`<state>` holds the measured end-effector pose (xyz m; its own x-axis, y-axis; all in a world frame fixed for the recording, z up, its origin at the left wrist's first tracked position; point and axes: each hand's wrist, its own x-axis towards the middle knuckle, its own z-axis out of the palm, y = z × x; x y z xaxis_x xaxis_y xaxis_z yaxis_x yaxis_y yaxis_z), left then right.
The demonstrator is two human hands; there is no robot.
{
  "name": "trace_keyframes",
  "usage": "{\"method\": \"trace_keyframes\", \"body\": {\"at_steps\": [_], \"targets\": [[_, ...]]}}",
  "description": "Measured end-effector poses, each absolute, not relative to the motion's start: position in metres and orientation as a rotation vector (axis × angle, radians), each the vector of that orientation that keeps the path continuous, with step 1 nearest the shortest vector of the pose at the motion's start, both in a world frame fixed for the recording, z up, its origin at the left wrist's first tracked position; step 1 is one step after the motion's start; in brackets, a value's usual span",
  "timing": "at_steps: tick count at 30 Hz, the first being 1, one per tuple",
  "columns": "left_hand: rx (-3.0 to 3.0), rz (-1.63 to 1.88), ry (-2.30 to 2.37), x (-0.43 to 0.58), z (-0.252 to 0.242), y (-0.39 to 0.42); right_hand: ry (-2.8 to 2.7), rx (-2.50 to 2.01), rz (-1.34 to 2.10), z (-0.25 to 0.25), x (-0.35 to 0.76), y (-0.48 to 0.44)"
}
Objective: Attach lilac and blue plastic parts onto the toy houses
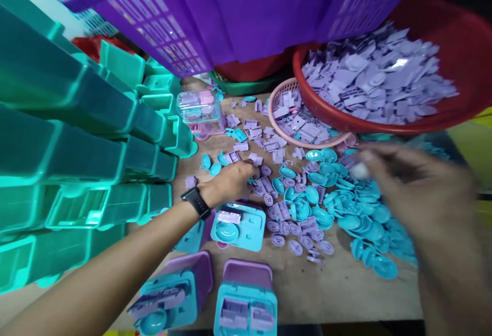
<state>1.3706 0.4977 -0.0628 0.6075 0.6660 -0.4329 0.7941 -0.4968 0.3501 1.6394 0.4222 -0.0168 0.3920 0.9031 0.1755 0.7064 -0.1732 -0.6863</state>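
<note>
My left hand (235, 178), with a black watch at the wrist, reaches down among small lavender plastic pieces (263, 186). Its fingers are curled together, and what they grip is hidden. Just below it lies a turquoise panel (249, 228) carrying a lavender piece (229, 216) and a round turquoise dish (226, 232). My right hand (426, 192) is smeared by motion above a heap of turquoise oval pieces (357, 223). A whitish blurred bit (359, 171) shows at its fingertips; whether the hand holds anything is unclear.
Stacked green bins (96, 156) line the left. A purple crate (246, 13) overhangs the back. A red basin (384, 127) of lavender parts overlaps a pink basket (273, 105). Two lavender-and-turquoise boxes (246, 274) (202, 269) stand in front; a clear-topped box (200, 106) sits behind.
</note>
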Motion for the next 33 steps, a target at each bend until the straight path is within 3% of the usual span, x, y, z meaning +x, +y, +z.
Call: {"method": "trace_keyframes", "body": {"at_steps": [4,8,14,20,23,29,33], "targets": [[2.245,-0.370,1.087,1.371,-0.060,0.495,-1.704,-1.824,0.355,-0.083,1.636,0.399],[2.205,-0.325,1.054,1.377,-0.058,0.499,-2.003,-1.840,0.057,-0.117,1.623,0.411],[2.252,-0.294,1.216,1.384,-0.065,0.510,-2.105,-2.115,-0.113,-0.123,1.608,0.429],[2.242,-0.216,1.174,1.381,-0.071,0.511,-1.991,-1.886,0.264,-0.139,1.636,0.424],[2.214,-0.215,1.082,1.382,-0.067,0.512,-1.873,-1.808,0.220,-0.139,1.653,0.423],[2.288,0.164,1.439,1.392,-0.068,0.533,-1.800,-1.910,0.010,-0.121,1.673,0.421],[2.425,0.252,1.407,1.403,-0.082,0.547,-1.830,-1.956,0.031,-0.116,1.672,0.416]]}}
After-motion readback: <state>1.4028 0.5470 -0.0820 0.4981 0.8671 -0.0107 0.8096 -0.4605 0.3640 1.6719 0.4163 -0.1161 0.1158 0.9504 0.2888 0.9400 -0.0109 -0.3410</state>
